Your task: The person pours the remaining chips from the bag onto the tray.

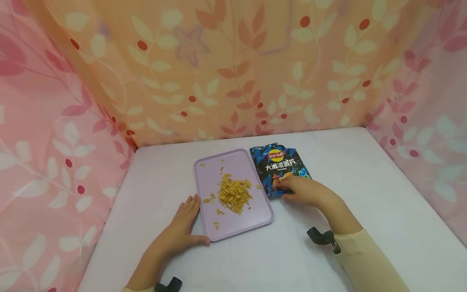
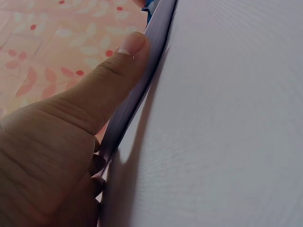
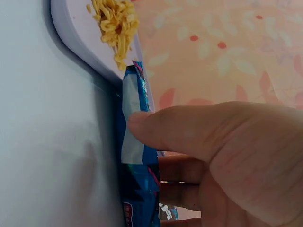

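Observation:
A lilac tray (image 1: 233, 227) lies on the white table, bearing a heap of broken potato chips (image 1: 234, 194) with loose bits around it. My left hand (image 1: 182, 227) rests flat at the tray's left side, fingers fairly straight against the edge and thumb at the near corner. In the left wrist view the thumb (image 2: 128, 52) lies along the tray rim (image 2: 147, 71). A blue and black chip bag (image 1: 271, 166) lies flat against the tray's right side. My right hand (image 1: 304, 190) grips its near right part, with the thumb (image 3: 161, 125) on the bag's edge and the fingers over the top.
The white tablecloth (image 1: 157, 170) surrounds the tray. A floral curtain (image 1: 248, 73) stands behind the table, with pink floral cloth (image 1: 54, 162) on both sides. Black wrist mounts (image 1: 322, 237) sit at the sleeves.

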`<state>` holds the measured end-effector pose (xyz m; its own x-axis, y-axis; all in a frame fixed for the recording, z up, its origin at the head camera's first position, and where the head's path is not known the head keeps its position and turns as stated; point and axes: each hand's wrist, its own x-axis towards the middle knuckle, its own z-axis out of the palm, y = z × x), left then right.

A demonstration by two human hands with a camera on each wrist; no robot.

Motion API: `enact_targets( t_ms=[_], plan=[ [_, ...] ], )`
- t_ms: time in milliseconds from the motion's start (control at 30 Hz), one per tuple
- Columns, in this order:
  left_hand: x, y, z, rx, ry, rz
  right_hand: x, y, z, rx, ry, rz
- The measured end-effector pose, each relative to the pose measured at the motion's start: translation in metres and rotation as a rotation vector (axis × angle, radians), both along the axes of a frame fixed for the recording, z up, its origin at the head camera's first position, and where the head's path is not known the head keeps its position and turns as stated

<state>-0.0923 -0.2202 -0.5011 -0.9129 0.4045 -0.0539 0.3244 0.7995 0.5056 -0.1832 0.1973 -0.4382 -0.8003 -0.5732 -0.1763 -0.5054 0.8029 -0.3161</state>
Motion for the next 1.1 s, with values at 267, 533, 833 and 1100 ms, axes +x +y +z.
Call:
enact_targets(
  t_ms=[267, 533, 833, 1100],
  plan=[
    [-0.002, -0.005, -0.001, 0.026, 0.003, 0.014, 0.01, -0.014, 0.001, -0.04, 0.121, 0.036],
    [-0.011, -0.016, 0.006, 0.028, 0.023, 0.035, 0.016, -0.021, -0.006, -0.069, 0.296, 0.09],
    [-0.008, -0.013, 0.028, -0.051, 0.075, 0.035, 0.023, -0.003, -0.013, -0.146, 0.523, 0.204],
    [-0.008, -0.028, 0.045, -0.133, 0.23, -0.024, 0.027, 0.019, -0.005, -0.178, 0.612, 0.132]
  ],
)
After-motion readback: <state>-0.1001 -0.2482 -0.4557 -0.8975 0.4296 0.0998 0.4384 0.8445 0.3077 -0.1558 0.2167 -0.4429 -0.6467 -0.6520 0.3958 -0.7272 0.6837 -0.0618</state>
